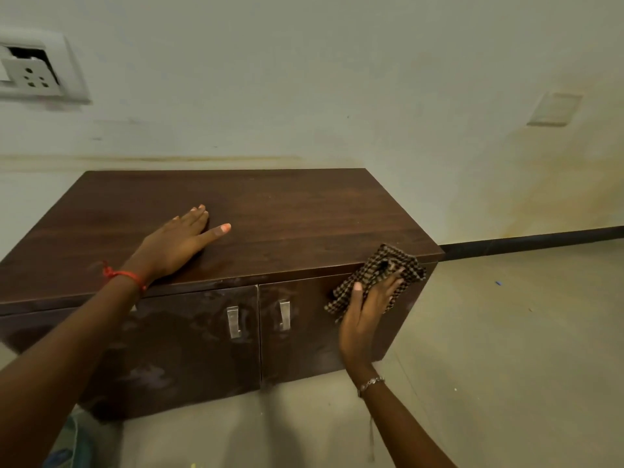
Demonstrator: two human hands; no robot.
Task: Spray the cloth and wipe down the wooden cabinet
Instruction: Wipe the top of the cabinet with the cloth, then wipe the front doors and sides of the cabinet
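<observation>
Two grips are on the job, and the right grip [366, 309] does the work: its fingers lie mostly straight, thumb laid over the checked cloth [378, 270], flattening it against the cabinet front rather than closing round it. The cloth sits at the top right corner of the right door [304, 336], just under the edge of the cabinet top, with a bunched fold standing above my fingertips. My left grip [179, 243] is spread flat and empty on the wooden cabinet [297, 204], palm down near the front edge, bracing me.

From the cloth, the unwiped ground lies to my left and downward. The cabinet's long axis runs left to right across me, so I judge the next stroke should travel along it, past the two metal handles [233, 320] toward the left door [189, 346], where pale smears show thickest. The right grip is the nearer one; the handles may snag the cloth.
</observation>
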